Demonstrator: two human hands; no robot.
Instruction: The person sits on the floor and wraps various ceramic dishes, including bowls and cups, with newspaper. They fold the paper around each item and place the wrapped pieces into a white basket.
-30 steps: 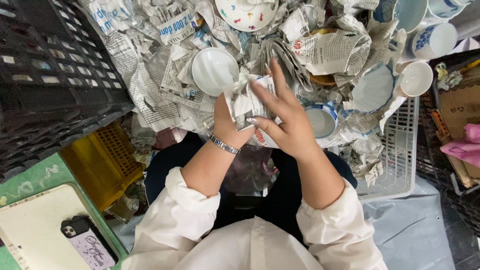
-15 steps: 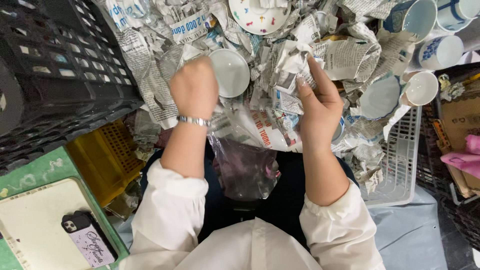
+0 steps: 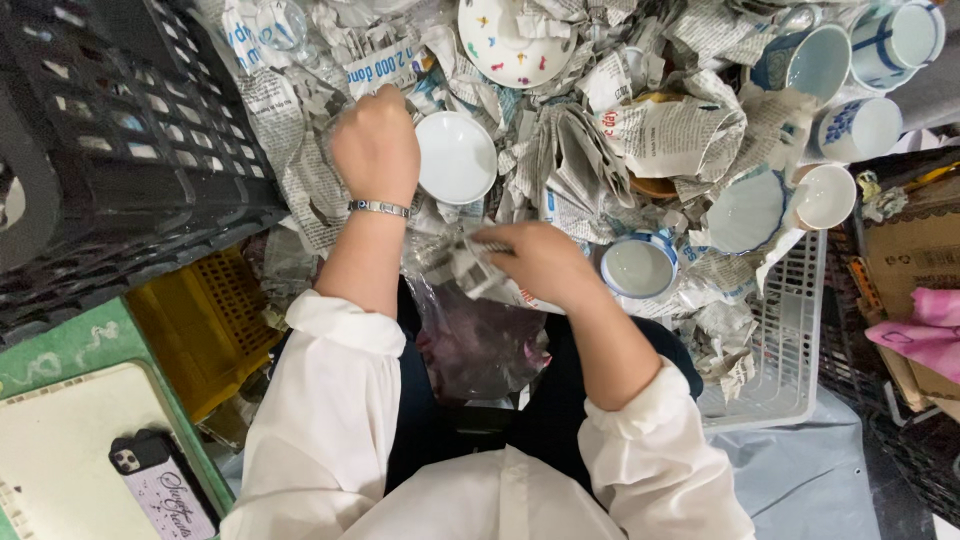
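My left hand (image 3: 375, 150) is a closed fist with a metal bracelet at the wrist. It grips the upper edge of a clear plastic bag (image 3: 480, 345) that hangs down over my lap. My right hand (image 3: 540, 262) is shut on a crumpled wad of newspaper (image 3: 470, 265) at the bag's mouth. A small white dish (image 3: 455, 157) lies right beside my left hand on a heap of crumpled newspaper (image 3: 660, 125). A blue-rimmed bowl (image 3: 638, 268) sits just right of my right hand.
A white plate with coloured dots (image 3: 515, 40) and several blue-and-white cups (image 3: 815, 60) lie among the paper. A white plastic basket (image 3: 800, 340) is at right, a black crate (image 3: 110, 150) at left, a yellow basket (image 3: 205, 320) below it, and a phone (image 3: 160, 485) on a white board.
My right hand came down from the paper heap with the newspaper wad to the bag's mouth. My left hand stayed raised, holding the bag's edge.
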